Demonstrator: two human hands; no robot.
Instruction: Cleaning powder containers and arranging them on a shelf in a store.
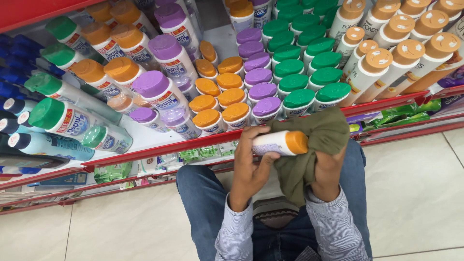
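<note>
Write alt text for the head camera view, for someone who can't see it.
Left hand holds an orange-capped white bottle against an olive cloth bunched in the right hand, in front of a red shelf packed with similar bottles.

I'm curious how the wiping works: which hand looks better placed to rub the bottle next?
Probably the right hand. It is wrapped in the olive cloth, which touches the orange cap end of the bottle. The left hand has its fingers around the bottle's body, steadying it.
</note>
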